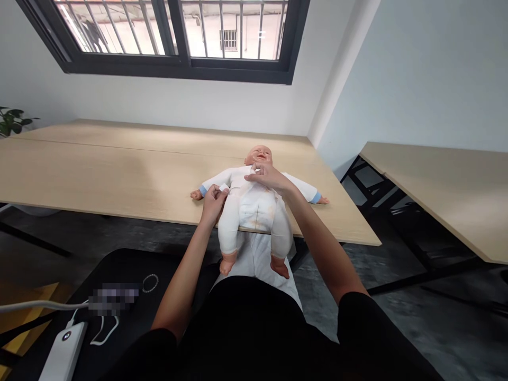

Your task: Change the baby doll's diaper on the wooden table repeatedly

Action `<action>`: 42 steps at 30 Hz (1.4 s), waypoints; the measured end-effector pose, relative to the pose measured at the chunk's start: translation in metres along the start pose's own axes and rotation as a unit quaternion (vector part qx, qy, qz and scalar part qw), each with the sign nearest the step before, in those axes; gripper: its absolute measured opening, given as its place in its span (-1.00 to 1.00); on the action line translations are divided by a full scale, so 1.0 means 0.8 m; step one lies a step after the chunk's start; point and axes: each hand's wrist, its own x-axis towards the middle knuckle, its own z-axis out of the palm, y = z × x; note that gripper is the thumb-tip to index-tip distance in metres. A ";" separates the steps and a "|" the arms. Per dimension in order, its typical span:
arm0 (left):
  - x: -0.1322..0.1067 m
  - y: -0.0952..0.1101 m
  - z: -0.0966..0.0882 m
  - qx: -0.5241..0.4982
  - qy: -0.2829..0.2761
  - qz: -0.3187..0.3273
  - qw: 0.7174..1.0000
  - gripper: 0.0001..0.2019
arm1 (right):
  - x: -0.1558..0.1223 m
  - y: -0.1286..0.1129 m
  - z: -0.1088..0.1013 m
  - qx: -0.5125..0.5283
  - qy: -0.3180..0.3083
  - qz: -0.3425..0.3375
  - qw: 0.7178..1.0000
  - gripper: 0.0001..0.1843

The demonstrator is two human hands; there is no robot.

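Note:
A baby doll (254, 203) in a white romper with blue cuffs lies on its back at the near edge of a light wooden table (119, 174). Its legs hang over the edge. My left hand (213, 201) pinches a fold of the white romper at the doll's side, by its arm. My right hand (266, 175) rests on the doll's upper chest, just below the chin, with its fingers closed on the cloth at the collar.
A second wooden table (440, 185) stands to the right across a dark floor gap. At the lower left, a white power bank (65, 352) with a cable and a small ring (150, 283) lie on a black surface. A plant (11, 121) is at the far left.

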 end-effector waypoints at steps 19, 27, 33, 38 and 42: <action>-0.003 0.005 0.000 0.024 0.001 -0.005 1.000 -0.71 | 0.016 0.008 -0.003 0.000 -0.052 0.095 0.994 -0.55; -0.003 0.005 0.001 0.032 0.012 -0.012 0.999 -0.68 | 0.002 0.018 -0.018 0.138 -0.142 0.107 0.974 -0.70; -0.003 0.005 0.001 0.019 0.013 -0.011 1.000 -0.65 | 0.007 0.024 -0.020 0.183 -0.141 0.084 0.969 -0.67; -0.003 0.006 0.001 0.023 0.009 -0.006 1.000 -0.67 | 0.015 0.031 -0.014 0.239 -0.072 0.032 0.968 -0.65; -0.004 0.006 0.001 0.020 0.005 -0.006 1.000 -0.69 | 0.011 0.032 -0.016 0.236 -0.146 0.013 0.961 -0.36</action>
